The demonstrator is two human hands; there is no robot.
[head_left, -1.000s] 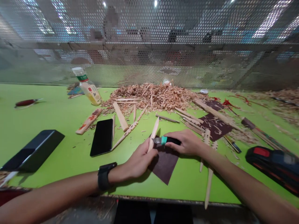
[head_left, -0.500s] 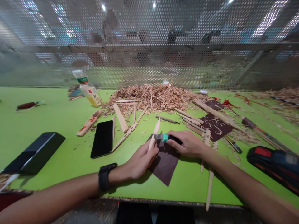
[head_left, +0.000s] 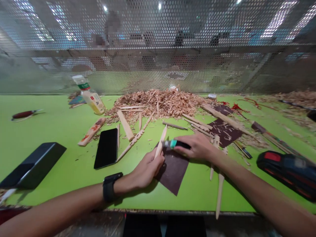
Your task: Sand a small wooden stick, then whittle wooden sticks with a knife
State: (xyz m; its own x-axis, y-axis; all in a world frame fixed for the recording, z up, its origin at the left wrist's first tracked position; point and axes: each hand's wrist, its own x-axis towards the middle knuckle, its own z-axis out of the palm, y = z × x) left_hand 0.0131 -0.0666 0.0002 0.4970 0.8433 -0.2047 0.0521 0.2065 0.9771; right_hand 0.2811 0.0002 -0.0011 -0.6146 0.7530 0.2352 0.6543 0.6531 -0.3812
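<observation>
My left hand point(head_left: 148, 167), a black watch on its wrist, is closed round a pale wooden stick point(head_left: 161, 141) whose pointed tip angles up and away. My right hand point(head_left: 198, 146) grips a utility knife point(head_left: 182, 144) with a black handle and a teal part near the blade. The blurred blade lies at the stick's right side; whether it touches the wood I cannot tell. Below both hands, a dark sandpaper sheet point(head_left: 173, 174) rests on the green table point(head_left: 84, 184). Carved wooden sticks point(head_left: 219, 194) lie partly under my right forearm.
A heap of wood shavings point(head_left: 158, 103) spreads before the perforated metal screen point(head_left: 158, 62). To the left are a phone point(head_left: 106, 148), a leaning bottle point(head_left: 92, 98) and a dark wedge-shaped box point(head_left: 37, 164). On the right sit more sandpaper point(head_left: 223, 131) and a black-and-red tool point(head_left: 286, 171).
The knife has shifted slightly to the right relative to the stick, and its blade looks more blurred. My left hand keeps its hold. The whole view has moved a little.
</observation>
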